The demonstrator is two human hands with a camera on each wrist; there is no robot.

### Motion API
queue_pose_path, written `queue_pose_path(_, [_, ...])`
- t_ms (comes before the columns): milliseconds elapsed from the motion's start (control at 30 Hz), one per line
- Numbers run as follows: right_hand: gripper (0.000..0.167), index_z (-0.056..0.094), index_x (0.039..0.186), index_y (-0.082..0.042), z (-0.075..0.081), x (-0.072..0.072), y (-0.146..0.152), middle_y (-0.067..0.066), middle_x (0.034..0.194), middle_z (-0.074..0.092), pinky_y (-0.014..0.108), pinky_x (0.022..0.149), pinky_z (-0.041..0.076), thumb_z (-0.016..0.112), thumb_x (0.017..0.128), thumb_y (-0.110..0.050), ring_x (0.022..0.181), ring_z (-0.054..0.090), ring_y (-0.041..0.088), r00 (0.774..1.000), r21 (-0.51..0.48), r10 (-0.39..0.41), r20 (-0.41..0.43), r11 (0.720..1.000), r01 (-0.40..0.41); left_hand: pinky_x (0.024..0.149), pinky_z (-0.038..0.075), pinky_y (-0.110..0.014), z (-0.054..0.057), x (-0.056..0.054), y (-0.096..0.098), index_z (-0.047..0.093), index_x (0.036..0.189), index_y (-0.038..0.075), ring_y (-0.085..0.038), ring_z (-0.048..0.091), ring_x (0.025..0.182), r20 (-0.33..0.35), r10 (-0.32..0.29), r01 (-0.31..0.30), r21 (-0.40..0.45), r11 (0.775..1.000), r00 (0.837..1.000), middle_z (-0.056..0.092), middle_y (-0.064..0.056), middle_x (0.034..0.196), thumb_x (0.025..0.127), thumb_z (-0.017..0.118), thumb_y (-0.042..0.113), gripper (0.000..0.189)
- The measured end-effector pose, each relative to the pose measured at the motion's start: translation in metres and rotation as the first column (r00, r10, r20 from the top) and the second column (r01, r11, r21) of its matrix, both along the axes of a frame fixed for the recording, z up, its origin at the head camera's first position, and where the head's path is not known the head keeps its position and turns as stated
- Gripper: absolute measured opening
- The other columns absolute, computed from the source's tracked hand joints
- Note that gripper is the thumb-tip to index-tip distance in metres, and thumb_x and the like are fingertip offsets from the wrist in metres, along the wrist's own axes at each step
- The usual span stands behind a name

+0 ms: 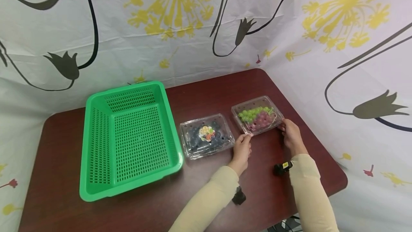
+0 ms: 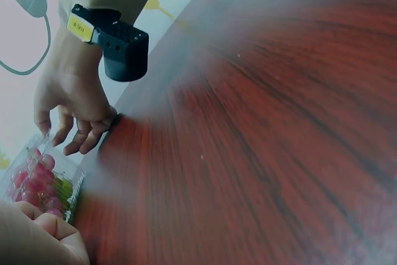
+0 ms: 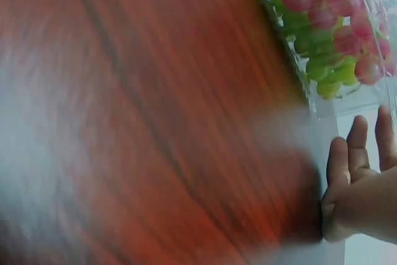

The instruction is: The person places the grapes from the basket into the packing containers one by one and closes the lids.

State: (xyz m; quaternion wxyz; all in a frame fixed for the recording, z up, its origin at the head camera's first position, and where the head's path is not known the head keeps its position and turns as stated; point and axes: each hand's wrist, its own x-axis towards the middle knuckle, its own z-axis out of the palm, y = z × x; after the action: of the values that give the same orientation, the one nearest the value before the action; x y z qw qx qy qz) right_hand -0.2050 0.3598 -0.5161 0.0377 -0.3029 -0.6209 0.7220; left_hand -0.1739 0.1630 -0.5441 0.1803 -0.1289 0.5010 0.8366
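A clear plastic clamshell box of green and red grapes [image 1: 257,116] sits at the right of the table, its lid closed. My left hand [image 1: 241,153] pinches its near left corner. At the near right corner, my right hand [image 1: 292,137] holds the edge between thumb and fingers. In the left wrist view, the red grapes [image 2: 36,181] show through the plastic between the two hands. The right wrist view catches the grape box [image 3: 329,29] with the right hand [image 3: 366,197] beside its end, several fingers stretched toward it.
A second clear clamshell of dark blueberries [image 1: 207,136], with a fruit sticker on its lid, lies just left of the left hand. Further left stands a large green plastic basket [image 1: 179,153]. Patterned white fabric [image 1: 193,56] hangs behind the dark red table [image 1: 206,192].
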Motion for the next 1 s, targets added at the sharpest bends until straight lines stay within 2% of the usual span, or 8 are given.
queue_pose_path(200, [0.033,0.055,0.063,-0.021,0.0008,-0.0040,-0.0068,-0.012,0.060,0.055,0.021,0.066,0.033,0.048,0.094,-0.014,0.066,0.055,0.002,0.990,-0.014,-0.138,0.003,0.990,0.138,0.039,0.021,-0.016,0.0014,-0.0002,0.0039,0.055,0.100,-0.007,-0.003,0.029,0.044,0.004,0.038,-0.038,-0.015,0.999,0.999,0.034,0.009,0.055,0.090,0.054,0.015,0.025])
queue_pose_path(333, [0.032,0.057,0.063,-0.021,0.0007,-0.0041,-0.0092,-0.013,0.061,0.055,0.020,0.067,0.036,0.049,0.093,-0.013,0.066,0.055,0.002,0.985,0.003,-0.172,0.010,0.985,0.172,0.040,0.022,-0.017,0.0027,-0.0002,0.0053,0.052,0.100,-0.009,-0.004,0.030,0.044,0.011,0.048,-0.048,-0.018,0.999,0.999,0.035,0.008,0.055,0.090,0.053,0.015,0.025])
queue_pose_path(633, [0.032,0.059,0.067,-0.021,0.0012,-0.0027,-0.0069,-0.013,0.063,0.057,0.020,0.070,0.036,0.047,0.096,-0.016,0.069,0.054,0.002,0.988,-0.015,-0.154,0.008,0.988,0.154,0.041,0.022,-0.017,0.0041,-0.0004,0.0047,0.054,0.102,-0.009,-0.004,0.029,0.044,0.004,0.027,-0.027,-0.039,0.999,1.000,0.034,0.009,0.054,0.091,0.053,0.016,0.028])
queue_pose_path(833, [0.034,0.059,0.067,-0.021,0.0000,-0.0005,-0.0034,-0.013,0.063,0.056,0.020,0.069,0.034,0.046,0.098,-0.019,0.072,0.053,0.002,0.996,-0.029,-0.087,0.007,0.996,0.087,0.041,0.022,-0.016,0.0004,-0.0004,0.0020,0.057,0.104,-0.007,-0.003,0.028,0.044,-0.027,-0.011,0.010,-0.028,1.000,1.000,0.033,0.009,0.054,0.092,0.056,0.020,0.030])
queue_pose_path(1000, [0.032,0.060,0.071,-0.021,0.0003,0.0028,-0.0029,-0.012,0.065,0.056,0.019,0.071,0.036,0.047,0.100,-0.022,0.074,0.055,0.001,0.999,-0.042,-0.054,0.005,0.998,0.055,0.042,0.024,-0.016,-0.0013,0.0014,-0.0011,0.063,0.103,-0.001,-0.003,0.030,0.046,-0.014,-0.038,0.037,-0.037,0.999,0.999,0.036,0.008,0.056,0.093,0.057,0.025,0.029])
